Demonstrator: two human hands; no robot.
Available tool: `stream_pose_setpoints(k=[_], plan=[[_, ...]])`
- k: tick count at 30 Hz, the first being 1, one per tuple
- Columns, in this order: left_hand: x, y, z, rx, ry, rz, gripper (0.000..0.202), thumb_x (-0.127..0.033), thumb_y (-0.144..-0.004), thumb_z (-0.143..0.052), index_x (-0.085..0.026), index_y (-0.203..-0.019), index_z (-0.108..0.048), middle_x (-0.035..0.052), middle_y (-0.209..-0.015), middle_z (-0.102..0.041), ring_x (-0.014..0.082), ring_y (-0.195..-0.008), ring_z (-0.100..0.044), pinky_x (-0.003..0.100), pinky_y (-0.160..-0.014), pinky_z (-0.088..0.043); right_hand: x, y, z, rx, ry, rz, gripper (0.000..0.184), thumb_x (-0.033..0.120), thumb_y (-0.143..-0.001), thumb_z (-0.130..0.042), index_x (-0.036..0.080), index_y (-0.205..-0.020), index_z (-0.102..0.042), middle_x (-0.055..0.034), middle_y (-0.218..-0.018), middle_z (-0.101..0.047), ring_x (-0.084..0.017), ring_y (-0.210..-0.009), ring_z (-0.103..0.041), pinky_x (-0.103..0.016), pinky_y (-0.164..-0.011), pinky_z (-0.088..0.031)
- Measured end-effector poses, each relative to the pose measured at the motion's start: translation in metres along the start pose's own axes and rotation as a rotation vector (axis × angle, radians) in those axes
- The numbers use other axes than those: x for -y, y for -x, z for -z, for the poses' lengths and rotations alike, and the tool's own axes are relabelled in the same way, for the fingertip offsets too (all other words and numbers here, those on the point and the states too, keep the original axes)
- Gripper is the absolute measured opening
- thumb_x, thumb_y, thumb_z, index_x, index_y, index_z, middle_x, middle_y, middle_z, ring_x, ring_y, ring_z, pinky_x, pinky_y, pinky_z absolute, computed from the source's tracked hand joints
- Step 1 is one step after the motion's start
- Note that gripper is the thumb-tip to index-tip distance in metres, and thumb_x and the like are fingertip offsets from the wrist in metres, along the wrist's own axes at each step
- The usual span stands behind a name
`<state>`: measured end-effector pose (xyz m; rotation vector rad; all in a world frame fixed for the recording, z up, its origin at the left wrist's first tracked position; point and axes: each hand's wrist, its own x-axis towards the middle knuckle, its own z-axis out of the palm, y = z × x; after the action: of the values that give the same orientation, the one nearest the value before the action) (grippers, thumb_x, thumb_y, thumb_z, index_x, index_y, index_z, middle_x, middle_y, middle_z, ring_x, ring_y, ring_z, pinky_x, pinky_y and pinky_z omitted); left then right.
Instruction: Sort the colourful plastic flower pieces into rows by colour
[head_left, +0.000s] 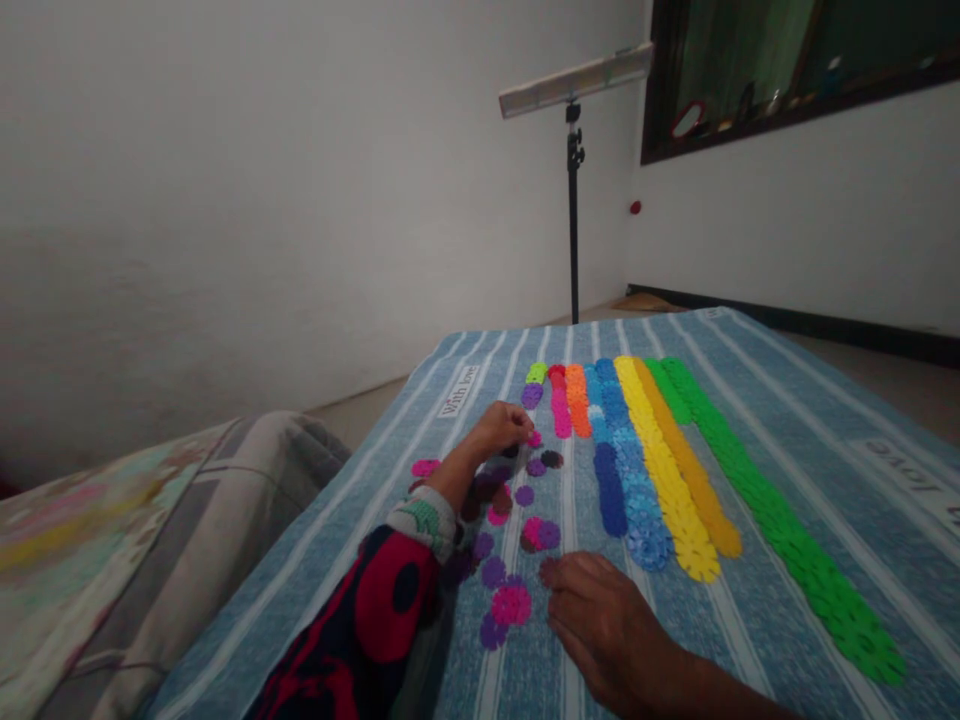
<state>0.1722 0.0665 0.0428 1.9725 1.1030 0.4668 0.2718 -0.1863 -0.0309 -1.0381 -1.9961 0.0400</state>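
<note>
My left hand [501, 428] reaches forward over the table, its fingers pinched on a pink snowflake disc [535, 439]. Nearer to me, my right hand [611, 622] has its fingers drawn together at a brown snowflake disc [550, 571]. Loose discs lie scattered between and around the hands, among them a purple disc [493, 572] and a large pink disc [511, 604]. My left forearm hides part of this scatter. Just beyond the left hand, a short row holds a yellow-green disc [536, 373] and a purple disc [532, 396].
Overlapping discs form rows by colour: pink [561, 412], orange [577, 400], dark blue [610, 490], light blue [643, 500], yellow [667, 470] and a long green row [787, 530]. They lie on a striped blue cloth [840, 480]. A lamp stand [574, 220] rises behind; a covered bed [187, 540] is left.
</note>
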Motion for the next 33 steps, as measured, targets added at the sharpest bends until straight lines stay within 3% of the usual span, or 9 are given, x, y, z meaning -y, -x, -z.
stream_pose_setpoints(k=[6, 15, 22, 27, 33], plan=[[-0.012, -0.024, -0.036, -0.037, -0.096, -0.079, 0.004, -0.012, -0.06, -0.06, -0.014, -0.056, -0.06, -0.005, -0.052, -0.052, 0.0078, -0.053, -0.045, 0.021, -0.053, -0.034, -0.003, 0.001, -0.004, -0.035, 0.005, 0.028, 0.014, 0.007, -0.083, -0.049, 0.018, -0.078, -0.055, -0.0081, -0.093, -0.065, -0.02, -0.085, -0.057, -0.033, -0.076, -0.048], [-0.01, -0.032, -0.044, -0.038, -0.177, -0.055, 0.004, -0.01, -0.062, -0.062, -0.014, -0.061, -0.065, -0.0033, -0.055, -0.056, 0.0081, -0.053, -0.048, 0.021, -0.054, -0.036, -0.003, 0.0, -0.004, -0.023, 0.02, 0.02, 0.014, 0.007, -0.083, -0.049, 0.018, -0.076, -0.054, -0.0079, -0.089, -0.064, -0.019, -0.082, -0.056, -0.033, -0.073, -0.047], [0.0, -0.02, -0.021, -0.141, -0.203, -0.045, 0.016, -0.017, -0.064, -0.067, -0.013, -0.078, -0.074, 0.001, -0.066, -0.066, 0.013, -0.064, -0.058, 0.023, -0.061, -0.044, -0.003, 0.001, -0.003, 0.004, 0.012, 0.008, 0.015, 0.008, -0.084, -0.049, 0.018, -0.076, -0.056, -0.0082, -0.092, -0.064, -0.02, -0.084, -0.057, -0.033, -0.076, -0.048], [0.01, 0.008, 0.002, -0.077, -0.201, -0.029, 0.015, -0.014, -0.065, -0.061, -0.015, -0.073, -0.074, 0.0029, -0.077, -0.073, 0.0137, -0.073, -0.063, 0.021, -0.065, -0.046, 0.0, -0.001, -0.002, -0.017, 0.017, 0.005, 0.018, 0.006, -0.085, -0.047, 0.018, -0.076, -0.056, -0.0082, -0.091, -0.064, -0.02, -0.086, -0.058, -0.033, -0.076, -0.049], [0.02, 0.039, 0.02, -0.094, -0.412, -0.013, 0.015, -0.017, -0.065, -0.062, -0.015, -0.072, -0.074, -0.0008, -0.063, -0.067, 0.0134, -0.064, -0.058, 0.022, -0.061, -0.041, 0.0, 0.002, -0.002, -0.011, 0.018, 0.001, 0.016, 0.005, -0.085, -0.048, 0.017, -0.078, -0.057, -0.0082, -0.092, -0.065, -0.02, -0.086, -0.058, -0.035, -0.077, -0.049]])
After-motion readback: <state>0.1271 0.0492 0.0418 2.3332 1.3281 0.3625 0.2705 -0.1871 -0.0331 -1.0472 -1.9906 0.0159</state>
